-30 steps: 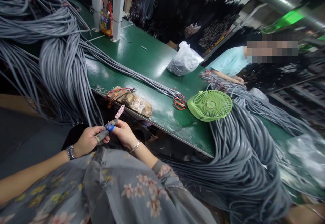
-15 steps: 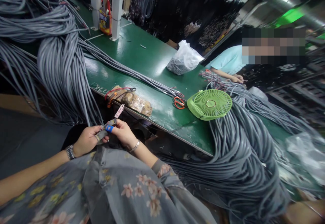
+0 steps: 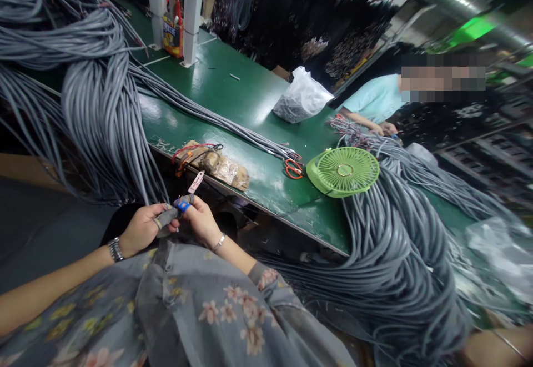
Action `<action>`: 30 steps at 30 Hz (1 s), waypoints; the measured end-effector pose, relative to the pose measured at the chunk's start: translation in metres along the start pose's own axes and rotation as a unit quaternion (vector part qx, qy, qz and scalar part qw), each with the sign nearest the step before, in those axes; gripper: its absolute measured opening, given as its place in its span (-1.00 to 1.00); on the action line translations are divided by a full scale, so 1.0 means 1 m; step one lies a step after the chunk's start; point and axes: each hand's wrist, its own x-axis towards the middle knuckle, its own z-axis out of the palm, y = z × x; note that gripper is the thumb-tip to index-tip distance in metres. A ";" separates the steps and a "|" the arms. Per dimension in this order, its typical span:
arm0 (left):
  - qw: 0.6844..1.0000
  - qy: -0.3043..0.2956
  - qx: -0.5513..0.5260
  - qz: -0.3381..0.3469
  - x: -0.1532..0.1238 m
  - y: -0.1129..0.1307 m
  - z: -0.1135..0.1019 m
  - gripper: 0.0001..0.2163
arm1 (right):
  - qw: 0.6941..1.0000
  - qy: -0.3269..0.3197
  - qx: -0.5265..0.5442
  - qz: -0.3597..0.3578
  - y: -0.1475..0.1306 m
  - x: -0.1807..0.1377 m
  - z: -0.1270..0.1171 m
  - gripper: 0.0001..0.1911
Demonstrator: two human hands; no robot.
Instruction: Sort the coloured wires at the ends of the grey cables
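Note:
At the table's near edge, my left hand (image 3: 144,227), with a metal watch at the wrist, is closed. Its fingers pinch at the end of a grey cable (image 3: 161,190) from the hanging bundle. Close against it my right hand (image 3: 202,220), with a bracelet, is closed too, its thumb wrapped in a blue band (image 3: 182,206). Grey wrapping covers some of my fingers. The pinched cable end is small and mostly hidden by the fingers. Just beyond my right hand is a pale pink slotted piece (image 3: 195,182).
Large grey cable bundles (image 3: 102,100) drape over the green table (image 3: 250,95) at left and right. A taped block (image 3: 227,170), orange-handled scissors (image 3: 293,169), a green fan (image 3: 345,171) and a plastic bag (image 3: 303,96) lie on it. A co-worker (image 3: 370,97) works at far right.
My fingers have shifted slightly at the cable end, with the right thumb turned a little. The co-worker's hands have moved slightly at the far cables.

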 end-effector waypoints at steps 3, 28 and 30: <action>1.000 -0.008 0.007 0.001 -0.001 0.001 -0.001 -0.74 | 1.000 -0.027 -0.012 0.002 -0.001 0.002 -0.003 -0.55; 0.993 -0.062 -0.091 -0.030 0.006 -0.006 -0.005 -0.66 | 0.995 -0.057 0.053 0.056 -0.007 -0.003 0.002 -0.53; 0.994 -0.081 -0.059 -0.036 0.006 0.000 -0.006 -0.71 | 0.996 -0.054 0.040 0.064 -0.007 -0.002 0.001 -0.54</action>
